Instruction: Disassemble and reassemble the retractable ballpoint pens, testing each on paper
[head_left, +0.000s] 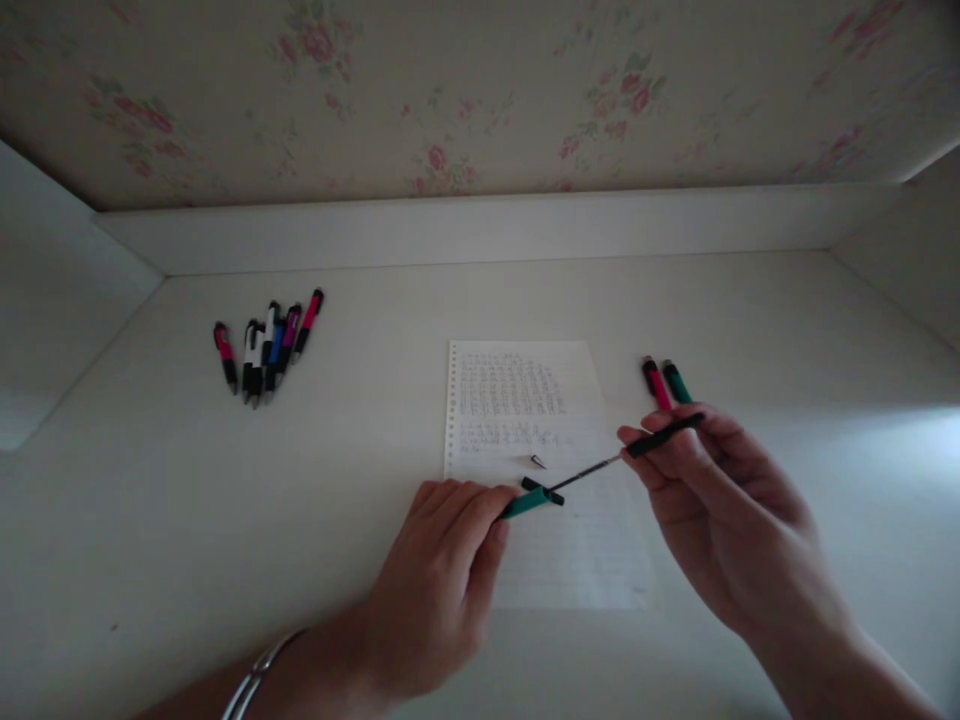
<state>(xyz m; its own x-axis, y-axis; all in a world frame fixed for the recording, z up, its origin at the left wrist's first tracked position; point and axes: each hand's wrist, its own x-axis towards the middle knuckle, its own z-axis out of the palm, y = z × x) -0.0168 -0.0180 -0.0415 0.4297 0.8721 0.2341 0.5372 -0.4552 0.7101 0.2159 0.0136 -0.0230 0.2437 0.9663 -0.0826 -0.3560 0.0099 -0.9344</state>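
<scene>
Clearly, the left hand (442,570) has its grip closed around a green plastic pen barrel (527,502), pinched between thumb and fingers over the lower part of a lined, white sheet of paper (570,560). The right hand (735,520) grasps a slim black pen part (664,436) in its fingertips, tilted up toward the right. From its lower end a thin refill (589,473) slants down to the open end of the barrel, bridging the space between the hands.

Beside that open end, a short black tube (557,499) lies across the sheet, partly hidden by the barrel. A small cone-shaped tip (538,462) rests just beyond it, below the handwriting. The sheet, holed along its left edge, lies on the white counter (300,520).

Just beyond the right hand are a red-and-black pen (657,382) and a green-and-black pen (677,381), side by side. Well apart, toward the far left, sits a loose group of pens (277,345) in white, blue, purple and pinkish red, all with black parts. A silver-coloured bracelet (255,680) circles the left wrist.
</scene>
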